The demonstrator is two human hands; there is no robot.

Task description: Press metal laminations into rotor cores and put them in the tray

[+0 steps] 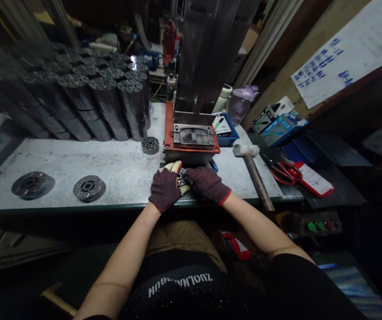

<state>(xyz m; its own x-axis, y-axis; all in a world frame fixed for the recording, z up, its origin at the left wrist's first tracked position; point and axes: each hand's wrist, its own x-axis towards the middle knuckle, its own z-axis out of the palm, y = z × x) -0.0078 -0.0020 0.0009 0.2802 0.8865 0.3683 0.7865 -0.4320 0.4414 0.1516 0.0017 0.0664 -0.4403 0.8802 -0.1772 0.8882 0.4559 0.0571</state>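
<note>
Both my hands wear dark knitted work gloves with pale palms. At the table's front edge, just before the press fixture, my left hand [166,189] curls its fingers round a slotted round metal core [180,178]. From the other side, my right hand [209,184] is closed, with its fingertips against the top of that core. Whether those fingertips pinch a small part is hidden. Similar cores lie flat on the table: one [150,145] beside the fixture, one [89,188] to the left, and another [33,185] farther left.
A press with an orange base [192,149] stands ahead of my hands. Tall stacks of metal cores [133,104] fill the back left. On the right are a hammer [254,171], red-handled scissors [286,173], a blue tray [229,138], pen boxes [282,126] and a purple bottle [242,104].
</note>
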